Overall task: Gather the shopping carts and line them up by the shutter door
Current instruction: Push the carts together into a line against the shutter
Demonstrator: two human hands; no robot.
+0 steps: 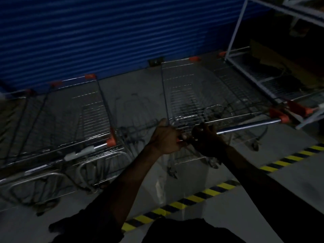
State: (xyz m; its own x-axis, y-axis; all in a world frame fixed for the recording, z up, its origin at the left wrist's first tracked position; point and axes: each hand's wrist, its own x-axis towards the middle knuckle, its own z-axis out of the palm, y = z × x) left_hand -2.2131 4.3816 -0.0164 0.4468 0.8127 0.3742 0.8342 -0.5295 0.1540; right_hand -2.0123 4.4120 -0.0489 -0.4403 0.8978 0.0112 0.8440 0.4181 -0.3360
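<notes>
Steel cart [192, 95] points lengthwise at the shutter [105, 32]. Left hand [166, 137] and right hand [206, 139] clench its handle [245, 126]. Second cart [84, 120] left, rack [235, 32] close right.

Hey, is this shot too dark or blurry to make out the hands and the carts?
Head view: dim overall, the right hand nearly lost in shadow, the left hand lighter; head view: the cart handle both grip shows a bright glint; head view: the carts at left look smeared, the shutter door soft.

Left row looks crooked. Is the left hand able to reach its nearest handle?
Probably, once freed: the left hand grips the held cart's handle; the left row's handle lies close, nothing between.
</notes>
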